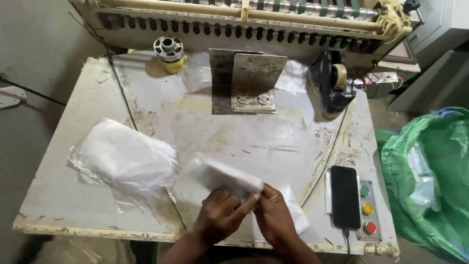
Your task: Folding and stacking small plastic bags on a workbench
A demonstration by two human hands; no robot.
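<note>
Packet, white and plastic-wrapped, pinched between left hand and right hand, both clamped on its end; possibly slipping onto desk; film looking slick.

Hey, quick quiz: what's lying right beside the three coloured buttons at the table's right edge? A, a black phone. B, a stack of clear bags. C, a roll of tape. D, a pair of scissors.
A: a black phone lies flat just left of the green, yellow and red buttons, with a cable at its near end.
</note>
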